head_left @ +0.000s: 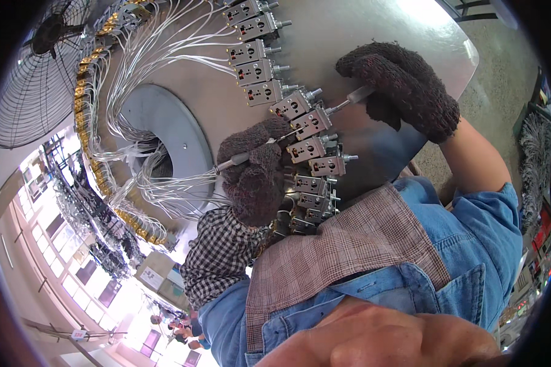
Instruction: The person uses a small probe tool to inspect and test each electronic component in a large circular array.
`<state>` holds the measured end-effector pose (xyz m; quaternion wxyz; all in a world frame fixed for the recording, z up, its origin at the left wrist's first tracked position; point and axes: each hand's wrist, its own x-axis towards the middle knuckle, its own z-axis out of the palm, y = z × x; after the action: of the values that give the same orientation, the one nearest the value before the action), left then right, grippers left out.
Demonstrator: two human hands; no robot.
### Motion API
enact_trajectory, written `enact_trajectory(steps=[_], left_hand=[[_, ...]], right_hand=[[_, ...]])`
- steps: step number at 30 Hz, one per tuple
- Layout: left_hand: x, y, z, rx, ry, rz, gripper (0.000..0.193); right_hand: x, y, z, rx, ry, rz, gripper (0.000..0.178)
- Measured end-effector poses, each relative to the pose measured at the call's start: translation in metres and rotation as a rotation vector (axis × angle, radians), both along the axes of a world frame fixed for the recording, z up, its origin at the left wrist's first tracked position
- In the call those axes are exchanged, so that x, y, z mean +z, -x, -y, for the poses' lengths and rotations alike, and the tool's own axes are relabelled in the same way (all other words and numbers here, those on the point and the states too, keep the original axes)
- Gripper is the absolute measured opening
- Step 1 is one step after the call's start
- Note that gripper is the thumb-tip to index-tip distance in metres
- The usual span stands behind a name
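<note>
A dark knitted glove covers my left hand (pixel 254 171), which is closed round a thin screwdriver (pixel 231 162) with a grey handle. Its slim shaft points right, to the face of a small box-shaped metal control unit (pixel 311 123) with a threaded stud. My right hand (pixel 404 85), gloved alike, is closed on a second screwdriver-like tool (pixel 361 93). That tool's shaft reaches the stud of the same unit from the right; whether it fits over or into it is too small to tell. More such control units (pixel 251 53) line up in a curved row above and below.
Bundles of white wires (pixel 165 67) run from the row leftward to a grey ring-shaped hub (pixel 183 131) on a round metal table (pixel 324 37). Brass-coloured parts (pixel 82 92) follow the table's left rim. Beyond it stands a caged fan (pixel 40 79). Several people are in the far background.
</note>
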<state>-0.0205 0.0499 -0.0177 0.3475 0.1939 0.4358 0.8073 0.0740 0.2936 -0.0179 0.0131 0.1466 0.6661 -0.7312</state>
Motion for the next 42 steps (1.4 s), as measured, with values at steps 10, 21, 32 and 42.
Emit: enact_trajectory(steps=[10, 21, 32, 42], left_hand=[[0.015, -0.003, -0.006, 0.102, 0.149, 0.122, 0.022], [0.003, -0.004, -0.003, 0.059, 0.077, 0.042, 0.028], [0.006, -0.001, -0.003, 0.04, 0.095, 0.047, 0.027], [0.012, -0.005, -0.007, 0.029, 0.126, 0.055, 0.026]], right_hand=[[0.003, -0.003, 0.0, -0.021, 0.211, 0.064, 0.031], [0.0, -0.004, -0.007, 0.033, 0.145, -0.009, 0.034], [0.001, -0.002, -0.009, 0.071, 0.152, -0.032, 0.033], [0.0, -0.005, -0.011, 0.092, 0.018, 0.021, 0.031]])
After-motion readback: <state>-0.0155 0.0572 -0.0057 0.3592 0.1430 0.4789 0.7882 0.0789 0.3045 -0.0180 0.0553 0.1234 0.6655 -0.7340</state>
